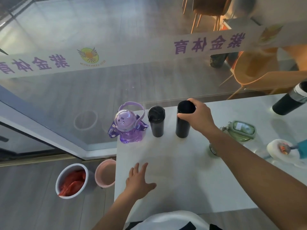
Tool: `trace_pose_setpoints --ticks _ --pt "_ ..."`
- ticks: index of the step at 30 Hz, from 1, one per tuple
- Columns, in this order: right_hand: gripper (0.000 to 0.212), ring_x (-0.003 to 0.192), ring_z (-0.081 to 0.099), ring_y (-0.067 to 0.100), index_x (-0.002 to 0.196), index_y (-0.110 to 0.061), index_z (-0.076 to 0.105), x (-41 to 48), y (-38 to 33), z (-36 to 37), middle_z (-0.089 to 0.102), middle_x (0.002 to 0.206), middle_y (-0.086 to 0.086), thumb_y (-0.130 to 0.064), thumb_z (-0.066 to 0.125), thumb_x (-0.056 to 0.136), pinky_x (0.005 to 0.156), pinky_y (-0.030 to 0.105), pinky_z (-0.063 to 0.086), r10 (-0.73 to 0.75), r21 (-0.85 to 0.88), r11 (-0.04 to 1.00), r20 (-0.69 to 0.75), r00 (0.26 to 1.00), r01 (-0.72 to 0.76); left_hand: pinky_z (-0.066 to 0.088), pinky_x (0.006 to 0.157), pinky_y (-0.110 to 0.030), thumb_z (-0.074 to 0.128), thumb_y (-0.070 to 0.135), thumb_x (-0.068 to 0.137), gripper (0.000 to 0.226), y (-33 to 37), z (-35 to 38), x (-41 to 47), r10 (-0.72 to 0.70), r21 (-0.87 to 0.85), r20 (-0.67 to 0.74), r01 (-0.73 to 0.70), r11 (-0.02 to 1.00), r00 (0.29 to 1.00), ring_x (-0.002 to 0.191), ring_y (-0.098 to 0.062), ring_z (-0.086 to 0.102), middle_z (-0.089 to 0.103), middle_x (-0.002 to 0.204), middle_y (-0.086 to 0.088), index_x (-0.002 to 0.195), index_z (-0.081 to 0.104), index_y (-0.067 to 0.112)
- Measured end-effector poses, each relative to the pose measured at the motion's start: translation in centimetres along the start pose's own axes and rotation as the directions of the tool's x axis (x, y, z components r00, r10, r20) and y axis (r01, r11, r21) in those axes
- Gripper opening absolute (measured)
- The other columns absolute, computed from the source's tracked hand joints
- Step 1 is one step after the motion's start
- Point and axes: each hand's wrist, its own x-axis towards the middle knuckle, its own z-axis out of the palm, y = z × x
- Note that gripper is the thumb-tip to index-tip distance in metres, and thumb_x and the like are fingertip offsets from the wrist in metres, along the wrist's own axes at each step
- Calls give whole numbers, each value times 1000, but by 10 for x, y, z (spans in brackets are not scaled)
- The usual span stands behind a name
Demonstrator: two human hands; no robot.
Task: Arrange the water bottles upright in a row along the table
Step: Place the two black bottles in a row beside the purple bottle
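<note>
Five bottles: one purple bottle (126, 128), one green bottle (240, 131), and three black: left black bottle (156, 124), middle black bottle (183, 125), far black bottle (289, 103). Two bins: grey bin (71, 180), pink bin (106, 173). One bowl (279, 151). Two hands: left hand (139, 181), right hand (198, 117).

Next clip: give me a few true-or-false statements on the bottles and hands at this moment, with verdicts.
1. The right hand grips the tall black bottle near its top. True.
2. The left hand holds the purple bottle. False: it rests open on the table.
3. The purple bottle stands at the row's left end, beside the lidded black cup. True.
4. The green bottle stands between the two black ones. False: it sits right of the right arm.
</note>
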Motion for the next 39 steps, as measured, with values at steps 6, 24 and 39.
trace_pose_setpoints --ticks 6,24,39 --pt "40 89 61 19 97 -27 60 16 0 6 65 96 -4 -39 78 62 73 34 56 -23 11 1000 26 999 22 25 118 -53 62 49 88 86 -11 15 -3 -31 53 28 29 998 999 152 -28 -3 -6 165 0 154 8 39" --pt "38 89 58 20 101 -24 58 17 5 7 62 99 -1 -32 75 69 67 24 45 -63 -5 998 50 997 63 28 117 -43 60 40 90 74 -13 22 -2 -29 69 26 27 997 999 151 -27 -2 -5 165 0 152 20 42" --pt "66 112 57 26 128 -19 51 14 -3 -11 60 124 1 -32 78 70 89 40 53 -17 -12 1000 199 980 19 27 117 -49 63 39 86 82 1 31 -12 -107 -15 -32 107 994 994 151 -27 1 -3 165 2 153 14 43"
